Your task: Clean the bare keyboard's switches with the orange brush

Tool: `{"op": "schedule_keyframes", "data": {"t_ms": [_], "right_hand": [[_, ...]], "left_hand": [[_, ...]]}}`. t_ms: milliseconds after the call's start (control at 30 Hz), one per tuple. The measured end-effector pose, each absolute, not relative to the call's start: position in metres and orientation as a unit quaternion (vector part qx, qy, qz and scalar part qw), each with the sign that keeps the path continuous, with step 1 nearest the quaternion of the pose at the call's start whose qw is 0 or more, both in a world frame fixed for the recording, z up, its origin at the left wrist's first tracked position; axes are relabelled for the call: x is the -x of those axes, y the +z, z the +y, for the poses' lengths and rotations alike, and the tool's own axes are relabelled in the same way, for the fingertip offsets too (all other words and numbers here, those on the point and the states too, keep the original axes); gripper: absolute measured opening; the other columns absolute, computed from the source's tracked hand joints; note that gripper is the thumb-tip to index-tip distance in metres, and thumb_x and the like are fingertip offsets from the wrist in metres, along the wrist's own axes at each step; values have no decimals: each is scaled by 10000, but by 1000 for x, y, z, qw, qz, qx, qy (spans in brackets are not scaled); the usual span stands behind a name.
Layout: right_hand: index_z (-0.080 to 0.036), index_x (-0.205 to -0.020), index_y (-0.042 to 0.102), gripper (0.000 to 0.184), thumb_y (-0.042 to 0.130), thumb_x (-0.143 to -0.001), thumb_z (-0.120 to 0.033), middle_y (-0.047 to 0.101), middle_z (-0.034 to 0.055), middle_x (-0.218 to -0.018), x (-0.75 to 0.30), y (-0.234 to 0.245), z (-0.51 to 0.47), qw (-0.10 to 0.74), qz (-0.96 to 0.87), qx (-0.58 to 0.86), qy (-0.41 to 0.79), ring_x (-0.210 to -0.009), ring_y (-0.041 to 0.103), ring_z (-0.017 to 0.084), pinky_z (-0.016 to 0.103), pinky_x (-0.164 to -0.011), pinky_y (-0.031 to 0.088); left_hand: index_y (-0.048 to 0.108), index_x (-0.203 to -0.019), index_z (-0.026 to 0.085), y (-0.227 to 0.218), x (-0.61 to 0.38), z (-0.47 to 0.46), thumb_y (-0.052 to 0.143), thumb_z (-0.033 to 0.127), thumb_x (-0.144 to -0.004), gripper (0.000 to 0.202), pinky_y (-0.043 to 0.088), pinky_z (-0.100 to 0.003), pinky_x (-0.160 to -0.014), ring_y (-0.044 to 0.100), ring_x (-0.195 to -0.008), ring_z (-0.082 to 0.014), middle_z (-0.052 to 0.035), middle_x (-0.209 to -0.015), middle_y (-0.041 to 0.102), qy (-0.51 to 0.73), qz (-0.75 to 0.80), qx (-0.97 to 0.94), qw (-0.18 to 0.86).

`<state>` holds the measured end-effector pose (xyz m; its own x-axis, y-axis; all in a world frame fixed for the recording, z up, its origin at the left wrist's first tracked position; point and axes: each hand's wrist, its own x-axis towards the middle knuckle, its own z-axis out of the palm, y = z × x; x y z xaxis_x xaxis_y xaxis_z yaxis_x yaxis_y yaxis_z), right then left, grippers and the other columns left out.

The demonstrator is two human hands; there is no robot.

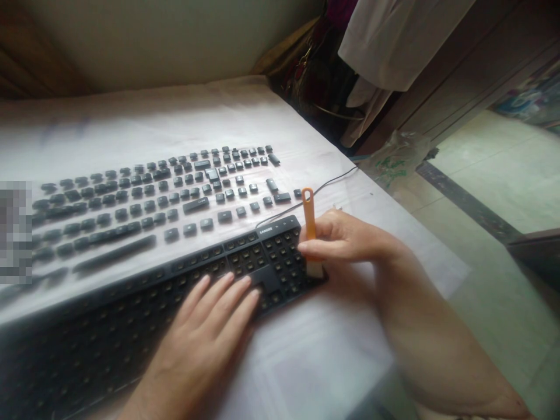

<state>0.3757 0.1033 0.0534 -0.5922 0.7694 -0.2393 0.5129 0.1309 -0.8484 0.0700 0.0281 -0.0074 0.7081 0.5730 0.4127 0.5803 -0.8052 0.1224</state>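
A black keyboard base (pixel 269 283) with its keycaps off lies slanted across the white-covered table, its switch sockets bare. My left hand (pixel 214 321) rests flat on its middle part, fingers stretched out. Between the thumb and fingers of my right hand (pixel 332 236) is a brush (pixel 309 224) with an orange handle, held upright. Its pale bristles meet the right end of the base, by the number pad. Behind the base, loose black keycaps (pixel 195 204) are laid out in rows on the cloth.
The keyboard's cable (pixel 330 182) runs back over the table's right edge. Clothes (pixel 394 41) hang beyond the far right corner, with a plastic bag (pixel 396 157) below. A tiled floor (pixel 490 169) lies to the right. The white cloth (pixel 144 116) reaches to the wall.
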Motion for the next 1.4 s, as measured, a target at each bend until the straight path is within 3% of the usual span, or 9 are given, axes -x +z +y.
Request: {"op": "schedule_keyframes", "data": {"t_ms": [400,700,933,1067,1200,1400], "right_hand": [[-137,-710,644,354,512,-916,-393,604,11,-625,-374,49,104,55,-766,441,464,-568,549,123,228,-554,413],[-156,-662,584,334,507,-906,-371,543,-10,-609,-376,54,103,116,-757,440,469,-555,502,103,217,-531,378],[-147,-690,616,327,516,-916,-361,581,-3,-614,-374,48,104,72,-769,443,455,-554,527,114,226,-537,384],[-152,-665,597,324,513,-921,-333,565,-13,-606,-375,51,103,95,-769,438,456,-553,521,103,212,-528,385],[-134,-738,649,313,553,-943,-351,628,10,-662,-372,51,101,132,-763,395,495,-593,567,108,207,-564,439],[-116,-833,714,297,581,-963,-347,696,37,-718,-367,45,100,124,-773,380,494,-628,613,115,204,-584,451]], "left_hand": [[659,-1316,178,-5,-70,27,472,278,-1038,350,233,-412,-1264,562,-1354,-237,-83,-1373,682,-216,-305,927,12],[651,-1326,179,-8,-69,28,484,278,-1034,351,243,-427,-1261,554,-1361,-246,-78,-1390,672,-214,-308,927,12],[658,-1320,181,-7,-69,28,475,284,-1038,352,232,-419,-1265,552,-1358,-248,-72,-1394,670,-215,-309,927,7],[659,-1313,176,-8,-69,28,478,275,-1035,347,233,-419,-1265,561,-1350,-244,-79,-1383,677,-214,-305,928,16],[652,-1324,186,-7,-68,28,468,271,-1036,352,242,-420,-1264,557,-1363,-232,-77,-1384,677,-211,-304,929,22],[657,-1317,179,-7,-69,28,453,267,-1039,355,240,-423,-1266,552,-1370,-234,-87,-1374,682,-215,-304,928,22]]}}
